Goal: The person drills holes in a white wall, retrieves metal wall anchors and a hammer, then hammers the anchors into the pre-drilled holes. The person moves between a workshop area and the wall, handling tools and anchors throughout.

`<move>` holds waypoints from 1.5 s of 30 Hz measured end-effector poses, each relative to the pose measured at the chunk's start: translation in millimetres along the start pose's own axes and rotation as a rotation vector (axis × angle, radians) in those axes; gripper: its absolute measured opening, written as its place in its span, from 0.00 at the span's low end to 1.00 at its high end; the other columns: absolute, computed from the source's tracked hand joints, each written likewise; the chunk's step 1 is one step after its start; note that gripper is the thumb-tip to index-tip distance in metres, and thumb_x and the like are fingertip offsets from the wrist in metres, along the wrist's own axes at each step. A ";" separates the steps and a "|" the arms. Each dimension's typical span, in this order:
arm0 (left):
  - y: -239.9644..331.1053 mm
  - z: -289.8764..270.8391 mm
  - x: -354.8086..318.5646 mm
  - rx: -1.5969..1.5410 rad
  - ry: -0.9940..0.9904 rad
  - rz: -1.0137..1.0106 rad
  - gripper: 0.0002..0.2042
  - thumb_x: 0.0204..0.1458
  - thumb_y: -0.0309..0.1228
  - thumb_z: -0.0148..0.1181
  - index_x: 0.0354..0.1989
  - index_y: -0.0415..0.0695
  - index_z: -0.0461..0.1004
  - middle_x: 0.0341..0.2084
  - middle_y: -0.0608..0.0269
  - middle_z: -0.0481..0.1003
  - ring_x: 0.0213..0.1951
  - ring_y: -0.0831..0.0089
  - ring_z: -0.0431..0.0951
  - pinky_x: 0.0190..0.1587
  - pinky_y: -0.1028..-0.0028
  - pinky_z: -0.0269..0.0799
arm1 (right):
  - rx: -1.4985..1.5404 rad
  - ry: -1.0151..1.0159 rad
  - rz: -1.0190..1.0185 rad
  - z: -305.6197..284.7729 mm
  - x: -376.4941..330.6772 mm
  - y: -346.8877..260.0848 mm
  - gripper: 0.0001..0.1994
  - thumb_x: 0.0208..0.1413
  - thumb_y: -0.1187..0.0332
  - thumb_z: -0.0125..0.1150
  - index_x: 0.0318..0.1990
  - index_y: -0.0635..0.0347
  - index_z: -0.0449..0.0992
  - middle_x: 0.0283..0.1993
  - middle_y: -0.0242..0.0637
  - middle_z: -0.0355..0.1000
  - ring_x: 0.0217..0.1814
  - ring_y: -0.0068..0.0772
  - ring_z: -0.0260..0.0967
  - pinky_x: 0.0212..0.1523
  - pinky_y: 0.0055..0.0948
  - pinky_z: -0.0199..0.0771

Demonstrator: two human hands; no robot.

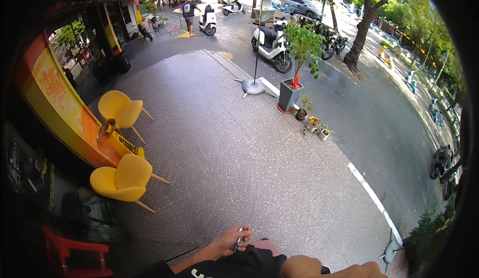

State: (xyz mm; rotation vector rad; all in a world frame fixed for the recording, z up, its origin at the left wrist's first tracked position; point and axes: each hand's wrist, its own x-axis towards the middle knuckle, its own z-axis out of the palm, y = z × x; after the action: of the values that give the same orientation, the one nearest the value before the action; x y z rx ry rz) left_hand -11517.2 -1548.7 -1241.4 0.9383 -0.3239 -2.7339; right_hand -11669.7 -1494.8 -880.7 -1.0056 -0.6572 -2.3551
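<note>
My left hand point(230, 241) reaches in from the lower edge, its fingers curled around a small shiny metal item point(238, 240). The item is slim and silvery with a dark part. Its kind is too small to make out. Beneath the hand is dark cloth point(249, 262), like the black clothing at the lower edge. Bare skin point(302, 267) shows to the right of it, and I cannot tell whether it is a leg or an arm. No fingers of my right hand appear in the picture.
Two yellow chairs point(125, 177) stand at left by an orange-yellow panel point(60, 88). Along the speckled floor's right edge are a tall grey planter point(289, 97), small pots point(313, 124) and a pole base point(253, 87). Scooters point(273, 48) and a person point(189, 13) are farther off.
</note>
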 end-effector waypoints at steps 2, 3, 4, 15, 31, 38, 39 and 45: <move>32.0 20.0 22.4 -0.053 0.028 0.093 0.06 0.67 0.32 0.60 0.40 0.46 0.71 0.27 0.67 0.73 0.18 0.83 0.62 0.19 0.80 0.55 | 0.014 -0.091 0.142 -60.7 45.0 31.8 0.17 0.58 0.78 0.55 0.17 0.51 0.65 0.14 0.30 0.59 0.15 0.27 0.63 0.34 0.34 0.79; 53.3 33.3 35.2 -0.074 0.064 0.138 0.06 0.67 0.33 0.60 0.40 0.46 0.71 0.26 0.68 0.72 0.18 0.83 0.62 0.19 0.80 0.56 | 0.017 -0.121 0.187 -89.1 64.4 47.4 0.18 0.58 0.77 0.56 0.17 0.51 0.65 0.14 0.29 0.59 0.15 0.27 0.63 0.34 0.34 0.79; 71.1 39.0 47.5 -0.099 0.109 0.182 0.07 0.67 0.33 0.60 0.39 0.46 0.71 0.26 0.68 0.71 0.18 0.83 0.62 0.19 0.80 0.56 | 0.026 -0.095 0.198 -120.3 74.4 65.9 0.18 0.58 0.76 0.57 0.16 0.51 0.64 0.14 0.29 0.59 0.15 0.27 0.62 0.33 0.34 0.79; 358.1 -35.4 257.9 -0.623 -0.041 0.269 0.17 0.73 0.43 0.40 0.54 0.47 0.73 0.37 0.61 0.79 0.37 0.67 0.81 0.39 0.65 0.81 | -1.228 -1.124 1.283 -548.8 20.9 242.9 0.34 0.59 0.47 0.70 0.64 0.61 0.70 0.62 0.50 0.70 0.66 0.58 0.67 0.66 0.49 0.69; 924.2 -100.1 373.5 -0.618 0.449 0.481 0.17 0.66 0.44 0.40 0.41 0.48 0.75 0.35 0.63 0.79 0.38 0.68 0.80 0.41 0.63 0.80 | -0.864 -1.266 1.286 -912.1 97.9 691.5 0.25 0.65 0.54 0.62 0.63 0.60 0.73 0.66 0.46 0.71 0.67 0.52 0.68 0.66 0.44 0.70; 1177.4 -151.0 395.2 -0.810 0.351 0.809 0.19 0.74 0.47 0.36 0.44 0.50 0.72 0.41 0.63 0.79 0.44 0.66 0.81 0.50 0.63 0.79 | -0.665 -1.514 1.109 -1057.5 126.4 955.2 0.18 0.65 0.62 0.61 0.59 0.57 0.77 0.60 0.38 0.75 0.60 0.41 0.74 0.58 0.41 0.74; 1205.7 -173.5 403.2 -0.849 0.271 0.812 0.19 0.74 0.47 0.36 0.44 0.50 0.72 0.41 0.63 0.79 0.44 0.66 0.81 0.50 0.63 0.79 | -0.693 -1.456 1.162 -1073.5 124.2 987.9 0.16 0.64 0.64 0.62 0.56 0.59 0.78 0.56 0.39 0.76 0.59 0.42 0.74 0.58 0.40 0.75; 1425.1 -242.3 402.6 -0.732 0.259 0.749 0.15 0.72 0.46 0.49 0.41 0.51 0.76 0.34 0.69 0.78 0.34 0.73 0.78 0.37 0.72 0.75 | -0.913 -0.979 1.529 -1149.7 139.5 1203.9 0.12 0.66 0.68 0.61 0.53 0.63 0.79 0.45 0.48 0.79 0.46 0.53 0.78 0.48 0.42 0.79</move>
State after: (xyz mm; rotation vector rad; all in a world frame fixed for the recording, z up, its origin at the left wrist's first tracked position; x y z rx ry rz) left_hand -11466.6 -3048.3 -1258.0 0.7314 0.3073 -1.7894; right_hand -11623.9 -3134.5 -1196.8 -1.9745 0.8378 -0.5905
